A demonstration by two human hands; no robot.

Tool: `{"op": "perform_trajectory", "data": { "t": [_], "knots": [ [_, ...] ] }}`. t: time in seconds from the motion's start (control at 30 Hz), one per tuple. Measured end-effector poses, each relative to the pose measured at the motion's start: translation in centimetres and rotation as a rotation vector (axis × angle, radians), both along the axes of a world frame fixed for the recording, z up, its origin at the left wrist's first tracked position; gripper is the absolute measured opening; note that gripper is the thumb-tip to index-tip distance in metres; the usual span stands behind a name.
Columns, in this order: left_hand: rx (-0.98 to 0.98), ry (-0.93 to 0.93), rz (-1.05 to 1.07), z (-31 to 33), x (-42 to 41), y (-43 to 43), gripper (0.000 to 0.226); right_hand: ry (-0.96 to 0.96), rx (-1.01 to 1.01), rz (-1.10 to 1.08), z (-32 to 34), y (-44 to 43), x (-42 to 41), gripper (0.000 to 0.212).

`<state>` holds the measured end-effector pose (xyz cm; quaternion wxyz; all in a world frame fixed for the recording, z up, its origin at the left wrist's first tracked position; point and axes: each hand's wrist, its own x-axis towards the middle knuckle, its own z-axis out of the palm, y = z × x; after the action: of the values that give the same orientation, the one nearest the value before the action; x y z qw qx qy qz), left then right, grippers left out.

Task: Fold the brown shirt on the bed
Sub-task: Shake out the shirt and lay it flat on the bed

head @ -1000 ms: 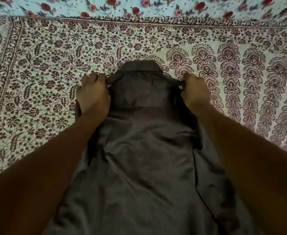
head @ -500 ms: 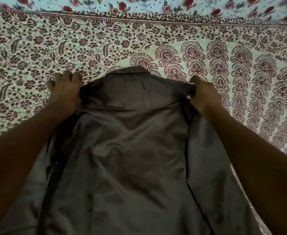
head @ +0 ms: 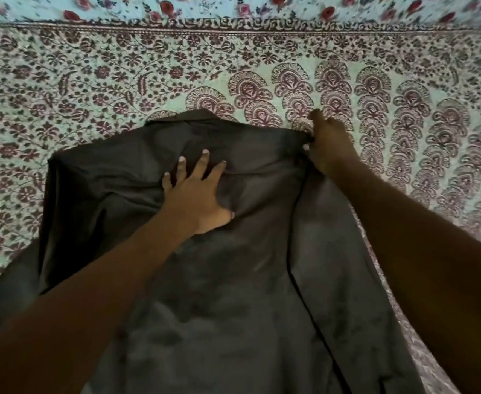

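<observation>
Nearest us, two bare forearms come in from the bottom corners. They cross the lower part of the dark brown shirt of smooth cloth (head: 233, 294), which lies spread on the bed and runs off the bottom edge. A long crease runs down its right side.

Further up, the left hand (head: 196, 194) sits palm-down on the shirt's upper middle. Its grip is apart, fingers straight and splayed, pressing the fabric, and wrinkles bunch up to its left.

Past that, the right hand (head: 330, 146) is at the shirt's far right corner, its grip clamped on the edge there with fingers curled.

Just beyond, we see the collar (head: 193, 116) peeking past the shirt's far edge.

Underneath it all lies the pale green bedsheet with maroon flower and fan print (head: 120, 75). At the far top is a blurred light blue cloth with red roses (head: 233, 9).
</observation>
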<state>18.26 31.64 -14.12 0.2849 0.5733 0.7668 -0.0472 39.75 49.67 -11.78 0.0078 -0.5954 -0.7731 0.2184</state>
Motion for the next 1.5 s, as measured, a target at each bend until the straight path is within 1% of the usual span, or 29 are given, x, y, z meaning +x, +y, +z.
{"op": "perform_trajectory", "data": {
  "t": [0.03, 0.13, 0.17, 0.2, 0.23, 0.3, 0.37, 0.43, 0.47, 0.5, 0.57, 0.6, 0.63, 0.67, 0.7, 0.8, 0.87, 0.9, 0.97, 1.03, 1.07, 1.1, 1.13, 1.2, 1.23, 1.3, 1.37, 1.43, 1.5],
  "knots": [
    [-0.051, -0.002, 0.016, 0.3, 0.9, 0.5, 0.113, 0.014, -0.018, 0.001, -0.2, -0.8, 0.1, 0.079],
    [-0.138, 0.035, 0.007, 0.3, 3.0, 1.3, 0.123, 0.053, -0.179, 0.034, -0.3, -3.6, 2.0, 0.124],
    [-0.152, 0.046, 0.019, 0.1, 3.1, 1.4, 0.126, 0.07, -0.228, 0.031, -0.7, -3.8, 3.3, 0.129],
    [-0.159, 0.045, 0.041, -0.2, 3.2, 1.4, 0.128, 0.089, -0.25, -0.014, -0.7, -3.5, 4.8, 0.126],
    [-0.159, 0.037, 0.067, -0.5, 3.4, 1.4, 0.129, 0.116, -0.229, -0.085, -0.8, -2.7, 6.4, 0.118],
    [-0.148, 0.039, 0.102, -0.9, 3.7, 1.3, 0.13, 0.126, -0.125, -0.244, -0.5, -1.0, 9.1, 0.099],
    [-0.14, 0.054, 0.117, -1.1, 4.0, 1.3, 0.13, -0.006, 0.01, -0.268, -0.2, -0.3, 10.3, 0.079],
    [-0.144, 0.078, 0.125, -0.8, 4.4, 1.4, 0.13, -0.208, 0.212, -0.142, 0.4, -1.5, 10.1, 0.068],
    [-0.121, 0.108, 0.124, -0.5, 4.8, 1.3, 0.13, -0.242, 0.318, -0.053, 0.6, -2.9, 9.6, 0.063],
    [-0.064, 0.155, 0.114, -0.3, 5.3, 1.1, 0.127, -0.221, 0.381, 0.069, 0.4, -4.7, 8.9, 0.058],
    [0.151, 0.238, 0.043, 0.4, 7.2, -0.2, 0.109, -0.124, 0.374, 0.401, -0.7, -9.5, 7.9, 0.059],
    [0.266, 0.246, -0.002, 0.3, 8.1, -1.5, 0.095, -0.082, 0.304, 0.564, -1.8, -12.3, 7.8, 0.06],
    [0.351, 0.239, -0.033, -0.1, 8.9, -3.2, 0.083, -0.075, 0.218, 0.695, -2.7, -14.8, 8.3, 0.057],
    [0.382, 0.229, -0.042, -0.6, 9.1, -4.9, 0.076, -0.098, 0.162, 0.743, -3.2, -16.2, 9.2, 0.055],
    [0.368, 0.219, -0.012, -1.4, 8.8, -6.7, 0.074, -0.108, 0.143, 0.7, -3.8, -16.7, 10.8, 0.056],
    [0.298, 0.214, 0.243, -3.6, 5.5, -12.7, 0.079, -0.146, 0.138, 0.301, -4.1, -15.3, 15.4, 0.061],
    [0.303, 0.228, 0.35, -3.7, 2.8, -16.0, 0.083, -0.206, 0.083, 0.146, -3.7, -14.6, 16.1, 0.063],
    [0.297, 0.21, 0.38, -3.4, 1.7, -17.5, 0.082, -0.226, 0.101, 0.111, -3.3, -15.1, 15.4, 0.062],
    [0.283, 0.162, 0.385, -2.3, 0.2, -20.4, 0.079, -0.188, 0.237, 0.148, -2.4, -17.7, 12.5, 0.058],
    [0.273, 0.159, 0.357, -1.7, -0.6, -23.2, 0.073, -0.111, 0.275, 0.361, -2.7, -21.0, 10.1, 0.056],
    [0.262, 0.162, 0.365, -1.7, -1.1, -24.6, 0.07, -0.111, 0.227, 0.503, -3.3, -22.5, 9.7, 0.059],
    [0.246, 0.16, 0.398, -1.6, -1.6, -25.8, 0.071, -0.129, 0.185, 0.575, -4.2, -23.7, 9.7, 0.062],
    [0.232, 0.148, 0.452, -1.6, -2.2, -27.0, 0.074, -0.145, 0.157, 0.547, -4.9, -24.4, 10.1, 0.066],
    [0.202, 0.147, 0.527, -1.6, -3.3, -28.7, 0.079, -0.155, 0.156, 0.292, -5.7, -25.1, 11.1, 0.071],
    [0.191, 0.168, 0.531, -1.6, -3.7, -29.3, 0.078, -0.161, 0.167, 0.168, -5.9, -25.6, 11.3, 0.073],
    [0.195, 0.215, 0.505, -1.6, -4.5, -30.2, 0.072, -0.173, 0.125, 0.056, -5.8, -25.9, 10.4, 0.074],
    [0.226, 0.204, 0.52, -1.2, -4.8, -30.0, 0.064, -0.144, 0.085, -0.007, -5.0, -26.6, 8.9, 0.069],
    [0.305, 0.19, 0.576, -0.9, -4.8, -29.6, 0.055, -0.141, 0.197, -0.055, -4.4, -28.2, 7.9, 0.057],
    [0.381, 0.181, 0.667, -0.6, -4.9, -29.7, 0.049, -0.153, 0.256, -0.184, -4.3, -29.6, 7.6, 0.048]
  ]
}}
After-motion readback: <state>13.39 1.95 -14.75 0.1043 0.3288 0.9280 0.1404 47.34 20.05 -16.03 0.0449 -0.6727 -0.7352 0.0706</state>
